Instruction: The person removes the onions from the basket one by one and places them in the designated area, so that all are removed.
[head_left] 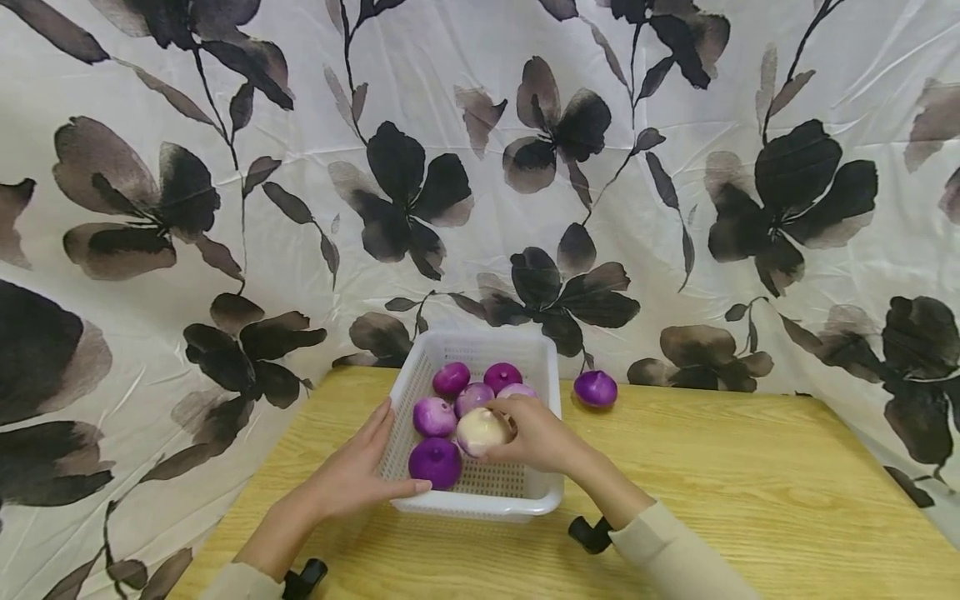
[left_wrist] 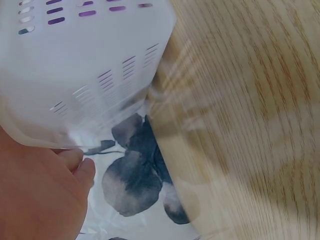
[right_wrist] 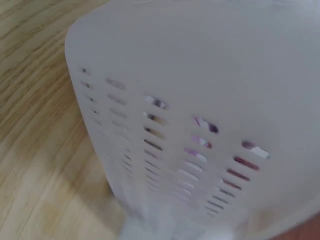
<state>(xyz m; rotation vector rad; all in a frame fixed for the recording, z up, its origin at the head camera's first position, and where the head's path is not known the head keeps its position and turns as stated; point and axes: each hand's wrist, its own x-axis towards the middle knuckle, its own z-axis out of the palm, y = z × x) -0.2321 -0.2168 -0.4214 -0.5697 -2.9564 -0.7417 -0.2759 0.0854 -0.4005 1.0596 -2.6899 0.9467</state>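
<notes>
A white plastic basket (head_left: pixel 480 502) with slotted walls stands on the table and holds several purple onions. My left hand (head_left: pixel 352 467) grips its near left corner, thumb along the front rim and fingers at the left side. In the left wrist view, fingertips (left_wrist: pixel 84 167) show by the rim. Inside the basket, my right hand (head_left: pixel 536 433) holds a pale, cream-coloured onion (head_left: pixel 477 432) between thumb and fingers. Close around that onion lie a deep purple onion (head_left: pixel 435 463), a streaked onion (head_left: pixel 434 417) and others. The basket wall (right_wrist: pixel 200 65) hides the grasp in the right wrist view.
One purple onion (head_left: pixel 596 389) sits outside the basket, to its right near the table's back edge. The wooden table (head_left: pixel 735 483) extends to the right. Behind it hangs a white cloth (head_left: pixel 480 217) with a dark floral print. Black devices (head_left: pixel 590 534) are at both wrists.
</notes>
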